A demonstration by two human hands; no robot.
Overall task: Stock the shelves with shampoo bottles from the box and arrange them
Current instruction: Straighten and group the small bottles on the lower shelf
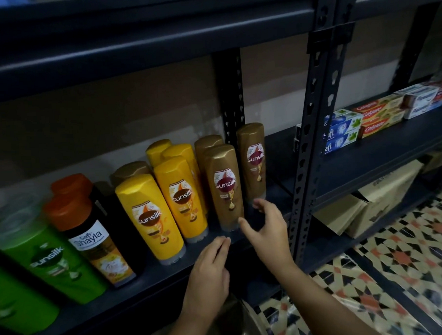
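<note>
- My right hand (267, 223) is spread wide, thumb splayed off to the left and fingers reaching up-left toward the shelf. It's got nothing in it. The thumb tip sits right at the bottom cap of the front brown bottle (226, 190), and the fingertips are close under the rear brown bottle (253, 163). Honestly can't say if either is real contact or just a hair off.
- My left hand (210, 267) is flat, fingers straight and together, palm down, pointing up at the shelf edge (154, 281). Also holding nothing. The fingertips end just short of the front brown bottle's base.
- Both forearms come up from the bottom of the view and angle inward, so the hands end up near each other in front of the brown Sunsilk pair.
- The shampoo's all standing cap-down on the dark shelf. Left to right: green bottles (50, 255), black Safi Shayla bottles with orange tops (90, 238), yellow Sunsilk bottles (151, 217) a few rows deep, then the brown ones next to the upright post (313, 147).
- A cardboard box (377, 197) sits on the lower shelf to the right, over the patterned tile floor (399, 273).
- Toothpaste cartons (376, 118) are lined up on the next bay over.
</note>
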